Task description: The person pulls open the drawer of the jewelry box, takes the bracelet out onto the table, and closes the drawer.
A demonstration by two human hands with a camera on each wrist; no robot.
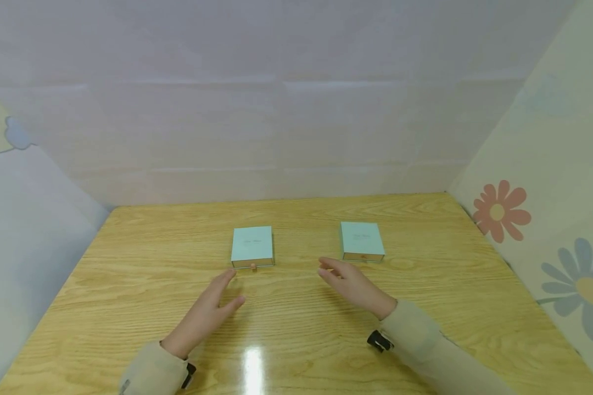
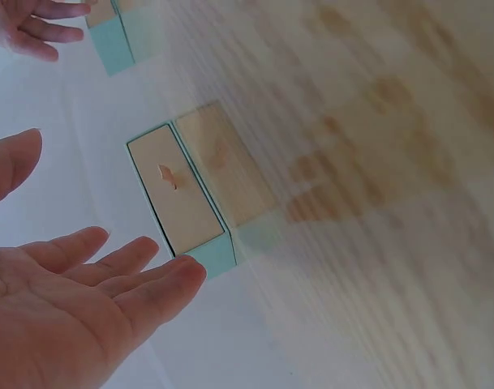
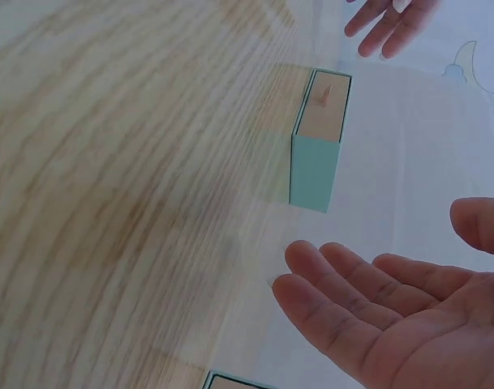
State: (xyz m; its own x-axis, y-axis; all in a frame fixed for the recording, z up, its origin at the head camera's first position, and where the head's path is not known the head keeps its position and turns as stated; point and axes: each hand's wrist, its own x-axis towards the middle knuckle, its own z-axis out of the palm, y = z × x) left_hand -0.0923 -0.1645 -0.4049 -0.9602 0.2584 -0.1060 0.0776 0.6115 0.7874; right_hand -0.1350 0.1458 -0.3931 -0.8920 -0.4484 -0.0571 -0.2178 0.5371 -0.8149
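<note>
Two flat, pale mint drawer boxes lie on the wooden table. The left box [image 1: 252, 244] has a tan front with a small ribbon tab [image 2: 167, 176]; faint lettering marks its lid. To the right is the second box [image 1: 362, 239], alike in form. My left hand [image 1: 207, 311] is just in front of the left box, fingers extended and thumb apart, holding nothing. Near the front left corner of the right box hovers my right hand [image 1: 354, 286], its fingers loosely bent and its palm bare. In the right wrist view that hand [image 3: 401, 316] appears with relaxed fingers.
The wood-grain table [image 1: 286, 334] reaches back to a pale wall covering [image 1: 277, 137]. A side panel with printed flowers [image 1: 497, 212] stands at the right, and another pale panel [image 1: 24, 236] at the left. Dark wrist straps [image 1: 379, 341] show at both sleeves.
</note>
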